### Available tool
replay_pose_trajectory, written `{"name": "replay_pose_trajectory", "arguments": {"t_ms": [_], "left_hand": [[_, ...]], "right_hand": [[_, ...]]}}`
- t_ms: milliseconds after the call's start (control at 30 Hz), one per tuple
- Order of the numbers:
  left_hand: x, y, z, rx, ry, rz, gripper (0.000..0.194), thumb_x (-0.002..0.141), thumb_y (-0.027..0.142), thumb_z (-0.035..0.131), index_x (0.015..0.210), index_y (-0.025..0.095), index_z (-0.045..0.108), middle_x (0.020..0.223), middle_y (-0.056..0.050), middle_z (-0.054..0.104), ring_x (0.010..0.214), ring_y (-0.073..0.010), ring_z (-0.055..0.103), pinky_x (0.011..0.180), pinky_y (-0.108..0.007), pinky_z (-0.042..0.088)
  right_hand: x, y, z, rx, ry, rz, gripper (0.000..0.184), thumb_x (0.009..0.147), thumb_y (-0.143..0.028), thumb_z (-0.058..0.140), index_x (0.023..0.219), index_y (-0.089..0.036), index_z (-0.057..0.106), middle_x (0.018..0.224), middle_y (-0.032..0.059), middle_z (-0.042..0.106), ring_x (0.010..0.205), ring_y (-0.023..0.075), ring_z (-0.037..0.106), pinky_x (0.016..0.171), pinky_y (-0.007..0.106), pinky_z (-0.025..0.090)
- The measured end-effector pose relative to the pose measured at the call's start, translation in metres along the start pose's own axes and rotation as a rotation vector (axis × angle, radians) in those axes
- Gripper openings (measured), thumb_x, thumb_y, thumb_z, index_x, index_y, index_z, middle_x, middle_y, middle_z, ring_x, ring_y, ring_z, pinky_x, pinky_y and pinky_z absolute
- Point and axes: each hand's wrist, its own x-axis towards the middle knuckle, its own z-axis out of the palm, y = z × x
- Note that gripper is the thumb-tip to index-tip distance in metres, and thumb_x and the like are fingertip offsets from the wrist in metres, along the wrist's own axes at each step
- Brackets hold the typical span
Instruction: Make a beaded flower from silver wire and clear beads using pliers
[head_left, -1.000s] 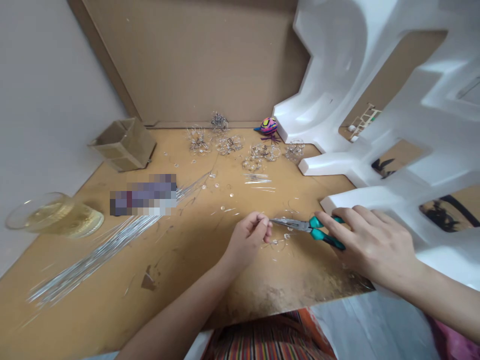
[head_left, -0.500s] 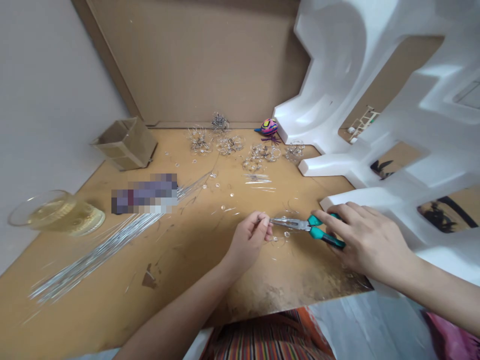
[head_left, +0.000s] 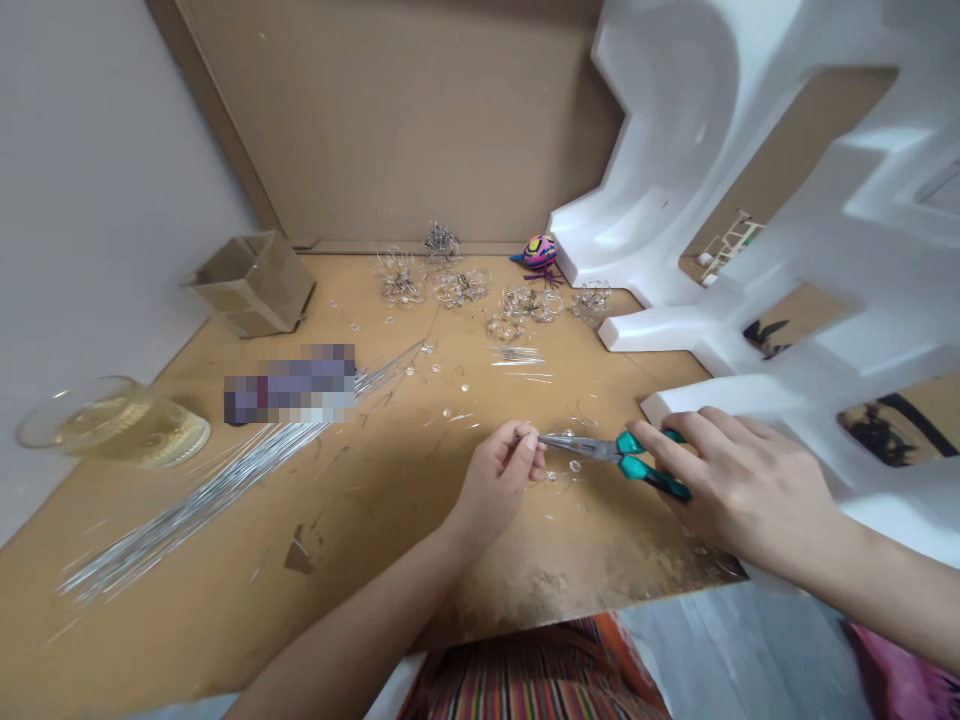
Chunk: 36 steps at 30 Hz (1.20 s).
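My right hand (head_left: 739,475) is closed around the green and black handles of needle-nose pliers (head_left: 592,447). The jaws of the pliers reach left to the fingertips of my left hand (head_left: 504,465). Thumb and fingers of that hand are pinched together; what lies between them is too small to make out. Just below the jaws, clear beads (head_left: 574,466) and thin bits of wire lie on the brown table (head_left: 360,600). Beyond my hands sits a small row of short cut wires (head_left: 517,356).
Several coiled wire-and-bead pieces (head_left: 461,288) stand at the back beside a colourful bird-like ornament (head_left: 538,252). On the left are a long bundle of silver wires (head_left: 202,510), a glass of yellowish liquid (head_left: 127,430) and a cardboard box (head_left: 255,285). A white moulded structure (head_left: 660,330) borders the right.
Almost nothing differs. The pliers and both hands keep nearly the same place, with only a very slight shift of the right hand and of the view.
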Motion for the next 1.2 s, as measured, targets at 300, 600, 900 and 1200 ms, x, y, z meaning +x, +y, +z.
{"name": "replay_pose_trajectory", "arguments": {"t_ms": [300,600,900,1200], "left_hand": [[-0.001,-0.002,0.002,0.013,0.026,0.018,0.021,0.085,0.032,0.045,0.071,0.018,0.047,0.066,0.002,0.05,0.059,-0.009,0.046,0.06,-0.023,0.039],[0.007,-0.002,-0.007,-0.042,0.116,-0.057,0.019,0.083,0.03,0.047,0.071,0.016,0.052,0.065,0.002,0.053,0.056,-0.0091,0.048,0.06,-0.023,0.039],[0.012,-0.005,-0.013,-0.35,0.036,-0.161,0.021,0.082,0.034,0.05,0.075,0.015,0.055,0.064,0.001,0.056,0.053,-0.0086,0.049,0.064,-0.026,0.043],[0.018,0.0,-0.017,-0.532,0.006,-0.347,0.027,0.076,0.039,0.058,0.074,0.013,0.057,0.066,-0.002,0.058,0.056,-0.0116,0.055,0.068,-0.029,0.047]], "right_hand": [[0.001,-0.002,0.0,0.018,-0.007,0.043,0.034,0.074,-0.018,0.054,0.108,-0.021,0.056,0.081,0.0052,0.059,0.071,0.0191,0.052,0.059,0.029,0.034],[0.003,-0.001,-0.012,0.196,-0.149,0.202,0.039,0.069,-0.031,0.055,0.108,-0.023,0.057,0.094,0.0066,0.062,0.069,0.0203,0.058,0.053,0.03,0.039],[0.016,0.017,0.022,0.522,-0.273,0.622,0.043,0.075,-0.054,0.053,0.108,-0.026,0.056,0.094,0.0043,0.066,0.07,0.022,0.062,0.054,0.031,0.042],[0.052,-0.02,0.082,0.526,-0.315,0.646,0.045,0.078,-0.05,0.049,0.111,-0.022,0.056,0.1,0.0102,0.063,0.091,0.0269,0.058,0.065,0.033,0.039]]}}
